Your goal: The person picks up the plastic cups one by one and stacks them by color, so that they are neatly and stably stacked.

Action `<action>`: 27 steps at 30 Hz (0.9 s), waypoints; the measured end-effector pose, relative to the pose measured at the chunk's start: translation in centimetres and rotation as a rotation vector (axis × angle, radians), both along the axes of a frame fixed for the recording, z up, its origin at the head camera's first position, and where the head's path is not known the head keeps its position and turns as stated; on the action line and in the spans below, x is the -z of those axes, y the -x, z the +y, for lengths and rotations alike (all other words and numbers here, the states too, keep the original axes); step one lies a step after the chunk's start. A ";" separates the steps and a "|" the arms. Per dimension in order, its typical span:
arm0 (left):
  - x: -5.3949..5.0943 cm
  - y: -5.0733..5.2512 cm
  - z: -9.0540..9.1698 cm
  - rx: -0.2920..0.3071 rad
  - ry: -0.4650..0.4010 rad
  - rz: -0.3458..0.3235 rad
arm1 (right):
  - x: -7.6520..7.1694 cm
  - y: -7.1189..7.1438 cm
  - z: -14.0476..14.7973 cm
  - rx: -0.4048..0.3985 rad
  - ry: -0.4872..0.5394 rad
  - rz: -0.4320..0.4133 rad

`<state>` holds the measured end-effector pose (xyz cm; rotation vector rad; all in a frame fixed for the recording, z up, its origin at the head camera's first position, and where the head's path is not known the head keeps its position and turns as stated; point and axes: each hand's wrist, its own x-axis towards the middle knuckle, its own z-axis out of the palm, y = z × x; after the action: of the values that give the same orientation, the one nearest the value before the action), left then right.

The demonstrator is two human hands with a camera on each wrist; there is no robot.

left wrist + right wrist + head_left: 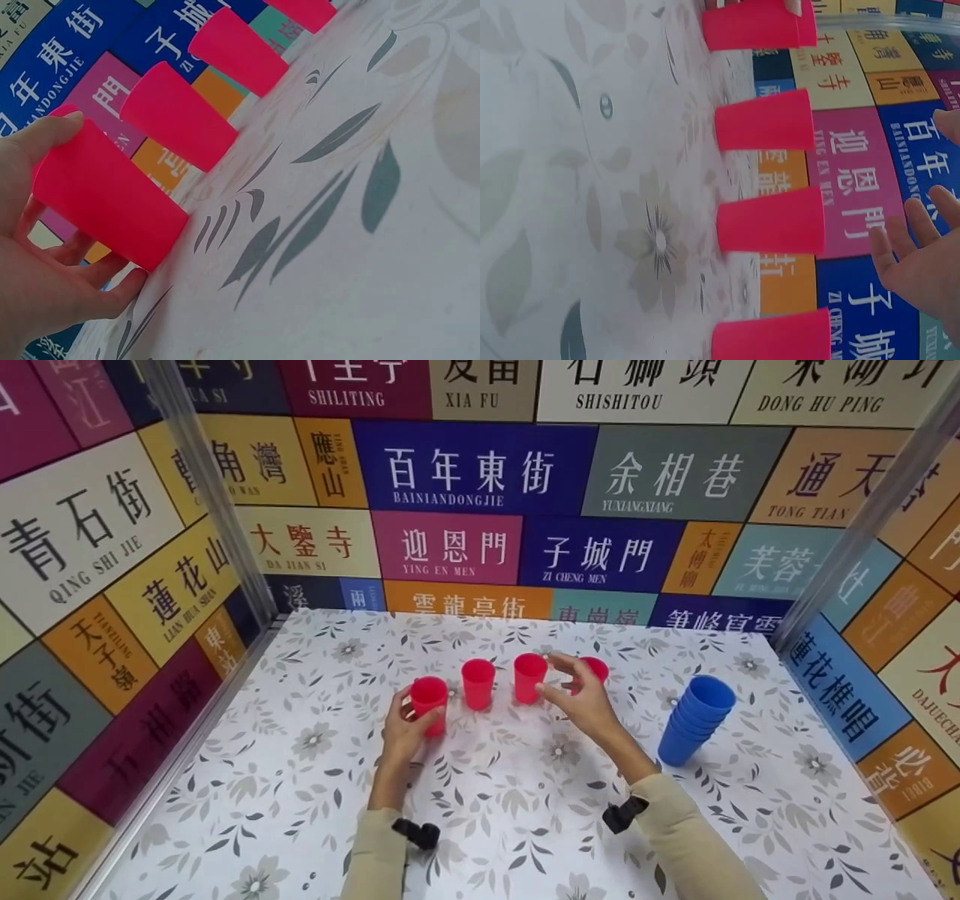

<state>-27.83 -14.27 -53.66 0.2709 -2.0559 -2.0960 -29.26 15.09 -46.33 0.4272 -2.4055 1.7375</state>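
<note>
Sleeves: beige long sleeves (694, 836) cover both forearms, nearest the head camera.
Wrist gear: a small black wrist-worn device (418, 834) sits at the left cuff, and another like it at the right cuff.
Tabletop: a white surface (510, 817) printed with grey flowers and leaves runs under everything.
Left hand: the hand (400, 727) grips the leftmost cup of the row, thumb up by the rim on the near side, fingers round its other side and down toward the base.
Gripped cup: a red, tapered, smooth-walled cup (430, 695), mouth up, at the left end of the row; the left wrist view shows its base at the tabletop.
Blue stack: several blue tapered cups nested in one another (696, 721), mouths up, stand on the tabletop to the right of the right hand, well apart from the row.
Right hand: the hand (583, 695) holds nothing, its fingers loosely spread; the right wrist view shows it above rim level, a gap between it and the cups.
Middle cups: the second red cup (478, 685) and the third red cup (529, 680) stand upright, apart from each other.
Right-end cup: the fourth red cup (598, 670) is partly hidden behind the right hand.
Walls: coloured panels (476, 465) with Chinese characters and Latin lettering rise behind and at both sides.
</note>
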 end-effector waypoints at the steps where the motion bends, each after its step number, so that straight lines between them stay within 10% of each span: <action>1: 0.0 0.0 0.0 0.000 0.006 0.001 | 0.0 0.0 0.3 0.017 -0.015 -0.005; 27: -0.1 0.2 -0.2 0.000 0.008 -0.056 | 0.9 2.6 5.2 0.270 -0.004 -0.071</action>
<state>-28.02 -14.45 -53.52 0.3327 -2.0948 -2.1028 -31.82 20.32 -47.26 0.0379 -2.3820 1.6543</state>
